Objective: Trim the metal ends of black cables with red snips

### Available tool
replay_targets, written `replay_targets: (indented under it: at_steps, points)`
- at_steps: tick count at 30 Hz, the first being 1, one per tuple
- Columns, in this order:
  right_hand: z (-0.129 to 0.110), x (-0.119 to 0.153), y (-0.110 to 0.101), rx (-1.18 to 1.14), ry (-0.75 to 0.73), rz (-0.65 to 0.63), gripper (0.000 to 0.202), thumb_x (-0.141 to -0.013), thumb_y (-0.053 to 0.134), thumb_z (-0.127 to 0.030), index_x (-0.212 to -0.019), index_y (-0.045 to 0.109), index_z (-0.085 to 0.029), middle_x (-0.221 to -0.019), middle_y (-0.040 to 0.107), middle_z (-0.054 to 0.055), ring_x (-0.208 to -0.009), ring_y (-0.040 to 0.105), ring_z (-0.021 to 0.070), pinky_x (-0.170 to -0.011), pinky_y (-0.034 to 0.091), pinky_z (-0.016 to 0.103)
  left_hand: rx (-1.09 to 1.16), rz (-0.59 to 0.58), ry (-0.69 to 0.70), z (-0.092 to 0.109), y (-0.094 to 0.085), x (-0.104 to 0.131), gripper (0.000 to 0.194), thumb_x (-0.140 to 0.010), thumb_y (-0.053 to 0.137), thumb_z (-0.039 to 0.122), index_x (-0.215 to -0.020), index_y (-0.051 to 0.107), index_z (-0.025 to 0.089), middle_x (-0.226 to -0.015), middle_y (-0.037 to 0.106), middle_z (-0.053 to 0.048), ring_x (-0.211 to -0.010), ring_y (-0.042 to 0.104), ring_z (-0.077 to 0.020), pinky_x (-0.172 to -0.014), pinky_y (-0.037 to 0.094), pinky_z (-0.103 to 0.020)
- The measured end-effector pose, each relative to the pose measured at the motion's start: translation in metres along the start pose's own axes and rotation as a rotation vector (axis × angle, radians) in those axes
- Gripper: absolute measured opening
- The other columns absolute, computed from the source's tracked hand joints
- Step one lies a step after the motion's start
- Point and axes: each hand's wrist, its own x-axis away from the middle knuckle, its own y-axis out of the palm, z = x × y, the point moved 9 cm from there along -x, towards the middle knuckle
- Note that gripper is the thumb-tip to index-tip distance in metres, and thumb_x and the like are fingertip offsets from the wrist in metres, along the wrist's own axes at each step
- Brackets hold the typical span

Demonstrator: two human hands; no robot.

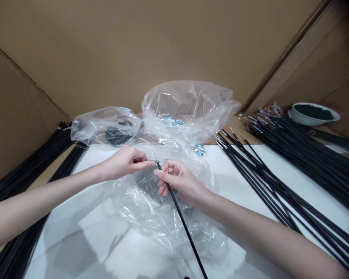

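Observation:
My right hand (183,180) grips a thin black rod (186,228) near its upper end, thumb pressed along it. The rod slants from the hand down toward the lower edge of the view. Just left of the rod's tip, my left hand (129,162) is closed in a pinch on a small thin metal piece (154,161). That piece lies crosswise against the rod's end; whether it is inserted I cannot tell. Below both hands spreads an open clear plastic bag (151,221) with many tiny silvery pieces (151,185) inside.
Bundles of black rods lie left (31,161) and far right (302,155). Several loose rods with silvery tips (258,174) lie right. Clear bags (189,104) stand behind, near small blue-and-silver pieces (199,149). A white bowl (304,118) holds dark material. Cardboard walls (133,46) surround the white table (87,232).

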Motion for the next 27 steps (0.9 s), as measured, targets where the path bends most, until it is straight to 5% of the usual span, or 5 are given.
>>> replay_targets:
  at_steps: [4,12,27]
  points:
    - [-0.001,-0.001,-0.001,0.016,0.009,0.005,0.034,-0.068,0.072,-0.036,-0.067,0.043,-0.018,-0.048,0.059,-0.004,-0.04,0.059,0.0109,-0.036,0.043,0.017,0.123,0.025,-0.052,-0.008,-0.001,0.004,0.043,-0.086,0.044,0.046,-0.06,0.049,0.013,-0.048,0.039,0.005,-0.044,0.032,-0.005,-0.042,0.022,-0.017]
    - [0.0,-0.001,0.002,-0.079,0.067,-0.027,0.034,-0.067,0.073,-0.036,-0.068,0.045,-0.017,-0.049,0.058,-0.005,-0.043,0.06,0.0104,-0.04,0.043,0.016,-0.02,0.219,0.121,-0.004,-0.007,0.014,0.035,-0.085,0.05,0.042,-0.067,0.057,0.012,-0.051,0.039,0.005,-0.047,0.032,-0.0052,-0.047,0.025,-0.017]
    - [0.003,0.0,0.01,-0.191,0.079,-0.114,0.034,-0.069,0.072,-0.034,-0.072,0.044,-0.017,-0.053,0.06,-0.005,-0.047,0.061,0.0096,-0.042,0.043,0.015,0.148,0.152,0.064,-0.006,0.005,0.009,0.038,-0.087,0.046,0.04,-0.061,0.053,0.012,-0.051,0.034,0.006,-0.048,0.028,-0.0054,-0.045,0.023,-0.018]
